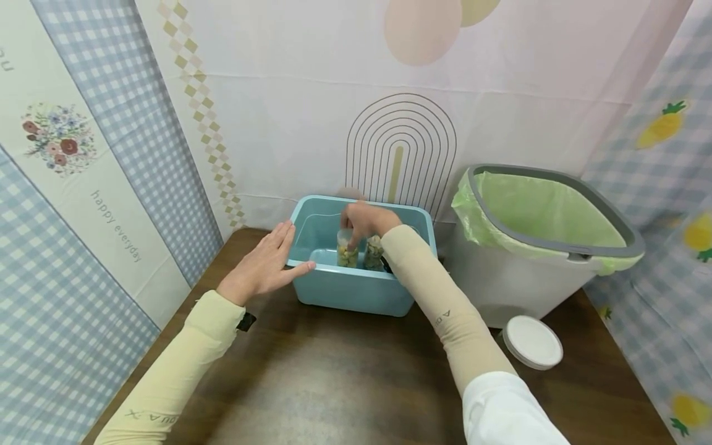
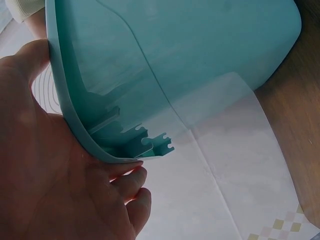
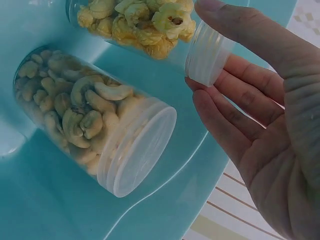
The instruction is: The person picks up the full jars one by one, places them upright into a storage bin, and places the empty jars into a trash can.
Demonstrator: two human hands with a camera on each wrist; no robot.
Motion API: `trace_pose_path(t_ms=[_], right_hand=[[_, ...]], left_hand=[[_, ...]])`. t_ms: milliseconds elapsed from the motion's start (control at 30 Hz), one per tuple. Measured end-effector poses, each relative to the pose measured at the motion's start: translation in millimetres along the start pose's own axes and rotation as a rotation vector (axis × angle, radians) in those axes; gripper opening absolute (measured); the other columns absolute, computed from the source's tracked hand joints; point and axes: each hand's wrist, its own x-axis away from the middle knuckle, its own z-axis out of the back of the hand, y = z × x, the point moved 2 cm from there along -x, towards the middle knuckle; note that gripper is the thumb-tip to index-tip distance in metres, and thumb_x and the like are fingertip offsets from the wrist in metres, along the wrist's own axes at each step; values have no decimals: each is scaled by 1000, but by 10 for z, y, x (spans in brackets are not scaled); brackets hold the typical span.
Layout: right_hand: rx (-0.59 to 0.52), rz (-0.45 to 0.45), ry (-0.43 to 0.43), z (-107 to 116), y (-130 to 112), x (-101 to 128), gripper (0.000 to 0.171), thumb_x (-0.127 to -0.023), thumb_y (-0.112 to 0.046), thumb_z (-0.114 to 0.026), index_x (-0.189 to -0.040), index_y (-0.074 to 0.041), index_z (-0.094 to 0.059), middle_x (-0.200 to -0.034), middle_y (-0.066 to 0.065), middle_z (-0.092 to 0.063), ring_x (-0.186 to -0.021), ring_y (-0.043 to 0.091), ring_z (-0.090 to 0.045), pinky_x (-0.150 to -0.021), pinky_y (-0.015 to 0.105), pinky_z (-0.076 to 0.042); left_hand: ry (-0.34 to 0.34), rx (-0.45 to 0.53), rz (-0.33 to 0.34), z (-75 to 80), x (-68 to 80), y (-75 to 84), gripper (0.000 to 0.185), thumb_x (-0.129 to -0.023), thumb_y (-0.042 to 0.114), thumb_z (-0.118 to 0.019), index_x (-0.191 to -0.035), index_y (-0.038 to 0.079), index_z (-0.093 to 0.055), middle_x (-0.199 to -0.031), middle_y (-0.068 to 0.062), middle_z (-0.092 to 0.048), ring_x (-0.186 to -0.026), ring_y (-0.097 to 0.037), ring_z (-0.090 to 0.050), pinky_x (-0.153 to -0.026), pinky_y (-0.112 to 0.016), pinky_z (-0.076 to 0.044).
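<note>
Inside a light blue plastic bin point(image 1: 356, 292) stand two clear jars with translucent white lids. My right hand point(image 1: 371, 219) grips the jar of popcorn point(image 1: 347, 254) by its lid, thumb on one side and fingers on the other in the right wrist view. Beside it is a jar of cashews point(image 3: 75, 112), partly hidden by the right forearm in the head view. At the bin's near left corner, my left hand point(image 1: 264, 262) rests with fingers extended along the rim. Its thumb touches the rim point(image 2: 56, 65) in the left wrist view.
To the right stands a grey-rimmed trash can point(image 1: 500, 278) lined with a green bag. A round white-lidded container point(image 1: 533, 342) is on the brown table point(image 1: 334, 383) in front of it. A patterned cloth point(image 1: 289, 136) hangs close behind the bin.
</note>
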Motion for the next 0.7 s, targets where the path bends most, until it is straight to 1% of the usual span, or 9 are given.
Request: trace_pose_path(t_ms=[100, 233, 400, 533, 700], right_hand=[[7, -5, -21, -27, -10, 2, 50, -85, -27, -90, -127, -9, -71, -123, 8, -68, -108, 22, -64, -94, 41, -59], [37, -13, -29, -47, -15, -6, 48, -84, -29, -91, -124, -10, -73, -123, 7, -68, -108, 21, -65, -93, 41, -59], [48, -31, -35, -54, -14, -6, 49, -82, -31, -93, -122, -12, -73, -123, 5, -67, -109, 20, -64, -93, 41, -59], [50, -34, -36, -49, -17, 1, 51, -82, -32, -93, -124, -13, -73, -124, 5, -67, -111, 20, -64, -95, 40, -60], [62, -24, -37, -24, -32, 17, 51, -84, -34, -92, -126, -13, -73, -128, 5, -68, -115, 20, -65, -98, 41, -59]], left_hand=[[-1, -3, 1, -11, 2, 1, 104, -105, 66, -48, -167, -6, -7, -177, -24, -5, -167, -39, -7, -135, -58, -12], [-3, -7, 7, -10, 6, 7, 105, -104, 68, -47, -167, -6, -6, -178, -23, -5, -167, -38, -6, -135, -57, -12], [8, -2, -4, 5, 4, 20, 104, -105, 66, -48, -167, -7, -8, -177, -24, -6, -166, -40, -8, -135, -58, -12], [6, -7, -5, 6, -2, 18, 104, -105, 66, -48, -167, -7, -7, -177, -24, -6, -167, -39, -7, -135, -57, -12], [1, -5, -1, 6, 3, -2, 105, -105, 67, -48, -167, -6, -6, -178, -23, -5, -167, -38, -7, -135, -57, -12]])
